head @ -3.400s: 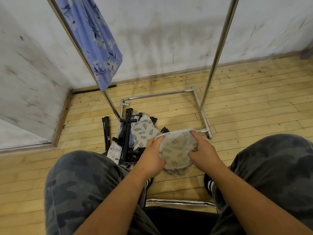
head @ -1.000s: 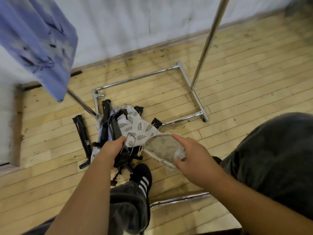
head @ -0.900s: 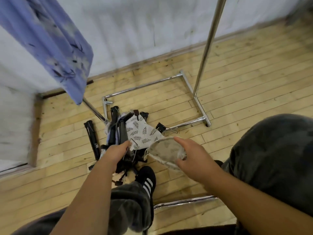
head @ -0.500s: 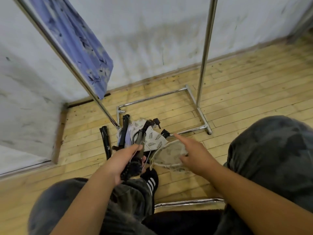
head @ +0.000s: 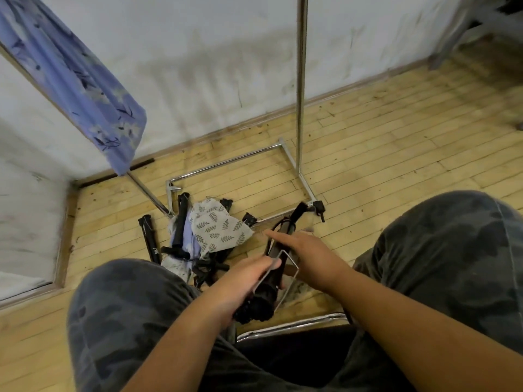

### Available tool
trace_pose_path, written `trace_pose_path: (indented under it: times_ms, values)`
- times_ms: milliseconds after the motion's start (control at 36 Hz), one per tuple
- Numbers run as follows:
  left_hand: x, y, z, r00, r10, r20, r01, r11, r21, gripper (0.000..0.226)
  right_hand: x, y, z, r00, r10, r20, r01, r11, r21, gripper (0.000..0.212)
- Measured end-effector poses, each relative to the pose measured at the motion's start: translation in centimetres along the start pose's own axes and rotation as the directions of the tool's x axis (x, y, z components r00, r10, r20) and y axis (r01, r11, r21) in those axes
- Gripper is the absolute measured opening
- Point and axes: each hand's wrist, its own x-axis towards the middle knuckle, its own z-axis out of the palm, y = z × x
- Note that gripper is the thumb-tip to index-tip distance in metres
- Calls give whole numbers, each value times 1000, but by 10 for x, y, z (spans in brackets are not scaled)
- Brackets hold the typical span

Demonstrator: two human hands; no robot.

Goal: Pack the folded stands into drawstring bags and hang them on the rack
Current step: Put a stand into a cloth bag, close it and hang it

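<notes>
My left hand (head: 249,281) grips a black folded stand (head: 270,278) around its middle; the stand slants from my lap up toward the rack's foot. My right hand (head: 307,257) lies just right of the stand with its index finger stretched out. It holds a beige drawstring bag (head: 294,290), which is mostly hidden under the hand. On the floor ahead lies a pile with a leaf-print bag (head: 218,230) and more black folded stands (head: 150,241). A blue flowered bag (head: 79,80) hangs on the chrome rack (head: 300,80).
The rack's base frame (head: 226,165) lies on the wooden floor near the white wall. My knees (head: 127,306) flank the hands, and a chrome seat edge (head: 291,326) runs below them. A wall corner closes the left side.
My left hand reached into the pile, took a black stand and lifted it toward my lap. The stand now lies against the bag in my right hand. The camera tilted up.
</notes>
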Motion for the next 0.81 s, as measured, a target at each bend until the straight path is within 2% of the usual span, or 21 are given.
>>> trace_pose_path:
  times_ms: [83,139,194,278,333,389,444,500,556,611,694,750,806]
  values:
    - [7,8,18,999,-13,36,10,997,82,32,-9,13,-3,996,53,-69,-54,999,-3,80]
    - [7,12,25,996,1,94,-11,995,104,32,-15,21,-8,990,96,-105,-97,995,0,68]
    - [8,13,30,987,45,152,-57,996,76,25,-22,26,-12,985,104,-137,-104,995,11,60]
    - [14,8,30,986,73,149,-76,997,15,41,-28,30,-19,973,136,-187,-122,989,84,52]
    - [19,7,29,986,133,104,-139,989,55,33,-29,33,-24,956,180,-233,-147,977,151,52]
    - [25,10,27,986,162,30,-164,983,87,37,-29,34,-29,935,220,-278,-157,960,230,51]
    - [31,10,24,986,164,-14,-162,981,109,49,-29,33,-34,918,283,-279,-182,923,339,39]
    - [35,4,17,976,201,-83,-178,957,228,39,-25,29,-34,901,352,-254,-211,867,451,28]
    - [38,-8,8,950,252,-185,-166,908,385,38,-20,28,-33,879,400,-260,-214,818,533,4]
    - [41,-17,-1,927,263,-268,-104,865,490,56,-15,25,-33,870,428,-244,-215,776,593,15]
    - [48,-25,-9,908,204,-365,12,860,510,76,-11,18,-34,880,432,-199,-211,730,650,25]
    - [50,-29,-13,904,195,-381,29,860,509,73,-9,14,-32,890,411,-200,-176,712,680,34]
    - [51,-32,-16,899,214,-383,17,855,518,56,-6,8,-31,901,378,-213,-135,710,691,31]
